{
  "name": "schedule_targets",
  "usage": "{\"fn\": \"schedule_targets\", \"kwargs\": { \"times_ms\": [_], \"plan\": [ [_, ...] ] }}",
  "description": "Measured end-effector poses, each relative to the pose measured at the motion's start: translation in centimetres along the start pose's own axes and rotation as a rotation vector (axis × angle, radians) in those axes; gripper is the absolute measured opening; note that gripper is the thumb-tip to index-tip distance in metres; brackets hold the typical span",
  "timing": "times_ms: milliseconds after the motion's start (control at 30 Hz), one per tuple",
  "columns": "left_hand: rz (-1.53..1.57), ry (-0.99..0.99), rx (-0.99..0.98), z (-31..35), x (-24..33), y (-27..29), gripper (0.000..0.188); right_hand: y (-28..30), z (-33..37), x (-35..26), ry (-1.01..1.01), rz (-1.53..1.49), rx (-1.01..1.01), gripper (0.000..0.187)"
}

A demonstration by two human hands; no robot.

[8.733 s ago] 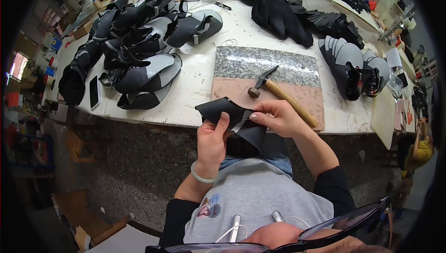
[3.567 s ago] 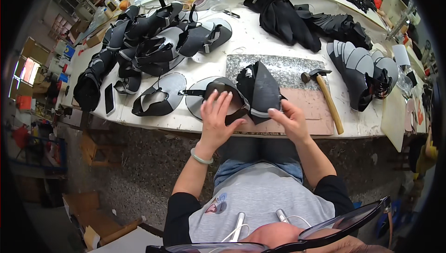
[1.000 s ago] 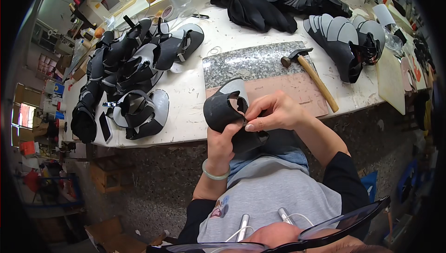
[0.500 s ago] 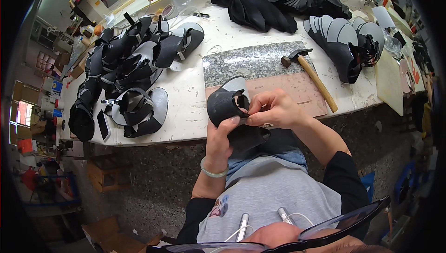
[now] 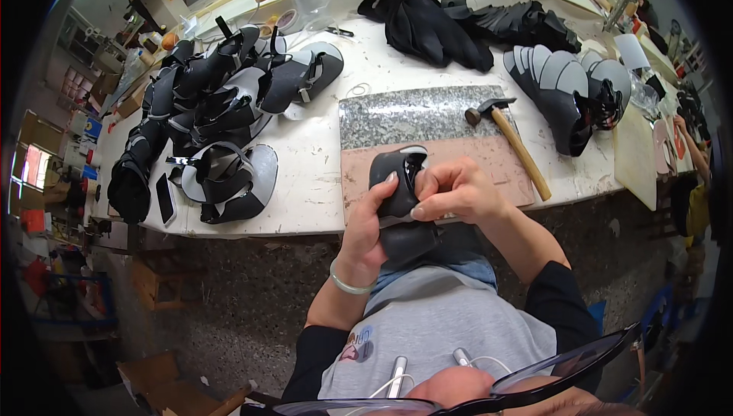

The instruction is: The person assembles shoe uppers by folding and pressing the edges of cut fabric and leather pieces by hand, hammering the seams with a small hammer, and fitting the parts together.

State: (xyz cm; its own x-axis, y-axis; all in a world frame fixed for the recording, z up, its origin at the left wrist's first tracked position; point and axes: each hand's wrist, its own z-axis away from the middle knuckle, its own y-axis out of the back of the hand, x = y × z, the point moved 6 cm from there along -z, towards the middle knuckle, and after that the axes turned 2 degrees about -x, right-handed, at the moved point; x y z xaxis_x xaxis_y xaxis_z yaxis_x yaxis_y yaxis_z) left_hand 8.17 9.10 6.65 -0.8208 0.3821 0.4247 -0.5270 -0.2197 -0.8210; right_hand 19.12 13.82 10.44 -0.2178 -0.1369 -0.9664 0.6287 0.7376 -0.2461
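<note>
A black shoe upper (image 5: 393,165) with a paler edge is held up over the front edge of the table. My left hand (image 5: 365,225) is closed on its left side, the thumb pressed on the outside. On the other side, my right hand (image 5: 458,193) has its fingers curled in a pinch close against the upper's opening. Whatever lies between those fingertips is too small to make out. Below the held upper, a dark rounded part (image 5: 408,240) hangs in front of my lap; I cannot tell whether it belongs to the same piece.
Behind my hands lie a pinkish board (image 5: 489,164) and a speckled metal plate (image 5: 412,114), with a wooden-handled hammer (image 5: 521,152) across their right side. Black-and-grey uppers (image 5: 229,103) pile up at left. Stacked uppers (image 5: 553,84) and black fabric pieces (image 5: 431,26) lie farther back.
The upper has turned in my left hand, so its grey part mostly no longer shows. My right hand has shifted slightly, still by the opening. The view has tilted a little.
</note>
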Motion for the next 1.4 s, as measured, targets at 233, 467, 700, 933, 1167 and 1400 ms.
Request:
{"fn": "schedule_targets", "kwargs": {
  "times_ms": [233, 467, 700, 933, 1167, 1400],
  "plan": [
    [-0.303, -0.263, -0.049, 1.4, 1.8, -1.5, 0.032, -0.4, 0.0, -2.3, 0.195, 0.399, 0.049, 0.016],
    [-0.245, -0.267, -0.076, 0.6, 2.0, -1.2, 0.034, -0.4, -0.4, -1.3, 0.117, 0.197, 0.066, 0.016],
    [-0.675, -0.658, 0.023, 6.1, 6.8, -2.1, 0.025, -2.1, -4.1, -1.8, -0.042, -0.15, -0.096, 0.012],
    [-0.656, -1.291, 0.467, 12.8, 9.0, 1.8, 0.023, -9.0, -6.7, -1.8, 0.288, 0.346, -0.266, 0.029],
    [-0.451, -1.023, 0.502, 14.1, 8.9, 6.3, 0.04, -11.5, -9.1, 2.8, 0.063, 0.35, -0.409, 0.024],
    [-0.672, -1.108, 0.608, 14.4, 9.4, 7.8, 0.041, -11.7, -9.7, 6.2, -0.405, -0.082, -0.419, 0.023]
  ]
}}
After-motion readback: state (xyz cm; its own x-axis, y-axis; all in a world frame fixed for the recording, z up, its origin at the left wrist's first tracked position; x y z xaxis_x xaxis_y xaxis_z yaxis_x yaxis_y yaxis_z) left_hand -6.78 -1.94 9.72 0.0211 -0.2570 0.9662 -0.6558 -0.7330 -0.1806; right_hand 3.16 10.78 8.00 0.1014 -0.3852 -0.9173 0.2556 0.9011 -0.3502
